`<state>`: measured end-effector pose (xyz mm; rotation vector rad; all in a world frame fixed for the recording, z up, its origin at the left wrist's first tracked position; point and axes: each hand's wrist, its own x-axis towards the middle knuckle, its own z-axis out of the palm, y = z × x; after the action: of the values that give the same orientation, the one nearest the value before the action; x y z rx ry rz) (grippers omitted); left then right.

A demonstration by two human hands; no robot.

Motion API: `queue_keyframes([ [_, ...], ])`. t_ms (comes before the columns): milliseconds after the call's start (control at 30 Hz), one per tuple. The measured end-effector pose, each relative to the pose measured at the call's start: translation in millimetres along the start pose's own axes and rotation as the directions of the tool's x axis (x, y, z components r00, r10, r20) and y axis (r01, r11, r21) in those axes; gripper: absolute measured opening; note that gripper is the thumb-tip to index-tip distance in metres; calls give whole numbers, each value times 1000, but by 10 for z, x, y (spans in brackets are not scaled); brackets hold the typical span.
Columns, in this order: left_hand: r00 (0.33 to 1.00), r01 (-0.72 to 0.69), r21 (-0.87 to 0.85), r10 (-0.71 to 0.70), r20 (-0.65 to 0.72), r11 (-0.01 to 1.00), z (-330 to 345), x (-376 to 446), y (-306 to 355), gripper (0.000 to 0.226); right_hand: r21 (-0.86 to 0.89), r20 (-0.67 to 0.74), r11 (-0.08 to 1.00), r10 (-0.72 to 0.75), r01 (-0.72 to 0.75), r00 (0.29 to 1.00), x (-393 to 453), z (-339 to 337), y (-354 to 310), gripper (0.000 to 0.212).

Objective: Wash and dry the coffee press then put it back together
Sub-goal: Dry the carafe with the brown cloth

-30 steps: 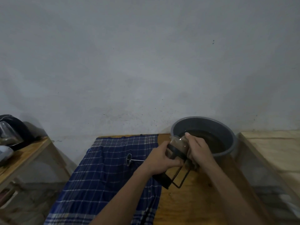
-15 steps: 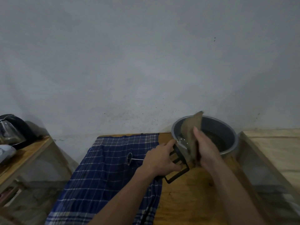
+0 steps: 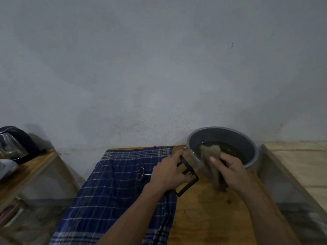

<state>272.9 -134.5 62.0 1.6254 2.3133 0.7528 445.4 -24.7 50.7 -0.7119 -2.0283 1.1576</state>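
Left hand (image 3: 169, 171) grips the black frame handle of the coffee press carafe (image 3: 190, 165), fingers curled round the handle, and holds the glass body tilted with its open mouth toward the basin (image 3: 251, 147). Right hand (image 3: 230, 169) pinches a tan cloth (image 3: 211, 163) between thumb and curled fingers; the upper end of the cloth stands above the hand in front of the basin interior, and the lower end hangs down past the palm over the table (image 3: 208, 218). Carafe and cloth are just beside each other at the near rim of the basin; whether they touch cannot be told. The basin is grey, round, holds dark water, and stands at the far right of the wooden table against the wall. The plunger (image 3: 141, 174), with its round metal filter disc and thin rod, lies on the blue plaid cloth (image 3: 109, 191) that covers the left part of the table, its rod partly hidden behind the left hand. A dark kettle (image 3: 14, 144) stands on a wooden shelf at far left.
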Motion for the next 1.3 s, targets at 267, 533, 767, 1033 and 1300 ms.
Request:
queue_keyframes([
  [267, 1000, -19, 15, 18, 25, 1000, -10, 35, 149, 81, 97, -24, 991, -95, 97, 995, -5, 254, -185, 14],
  [533, 1000, 20, -220, -20, 2, 975, -68, -34, 66, 63, 284, -159, 958, 94, -46, 983, 15, 97, -250, 20],
  [767, 998, 21, -302, 0, 68, 953, -33, -18, 92, 82, 194, -20, 981, -15, 19, 1000, 6, 225, -352, 20],
  [1033, 997, 18, -343, 8, 73, 939, 50, -57, 112, 82, 253, -205, 967, 69, -15, 976, 105, 493, -400, 23],
  [1300, 963, 192, -680, -2, 270, 708, -183, -55, -95, 60, 278, -23, 953, -118, 120, 993, -12, 312, -351, 23],
])
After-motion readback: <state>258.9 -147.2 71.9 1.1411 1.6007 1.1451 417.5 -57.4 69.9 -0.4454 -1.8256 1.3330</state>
